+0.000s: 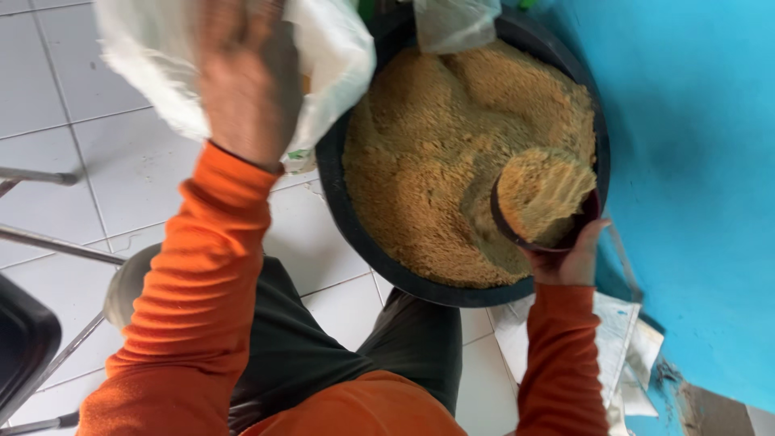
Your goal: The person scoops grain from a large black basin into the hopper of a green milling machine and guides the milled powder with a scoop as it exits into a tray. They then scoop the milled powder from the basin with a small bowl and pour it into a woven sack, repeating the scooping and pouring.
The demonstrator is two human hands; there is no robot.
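A big black tub (331, 182) on the floor is filled with tan, crumbly grain-like feed (428, 153). My right hand (569, 258) grips a small dark scoop bowl (537, 202), heaped with the same feed, at the tub's near right rim. My left hand (246, 77) is raised at the upper left and holds a white plastic sack (331, 48) beside the tub's left rim; the hand is blurred. Both arms wear orange sleeves.
A bright blue wall (694, 161) runs along the right. White floor tiles (105, 145) lie to the left. Metal chair legs (56, 242) and a dark seat (24, 339) stand at the far left. Crumpled paper (622, 339) lies by the wall.
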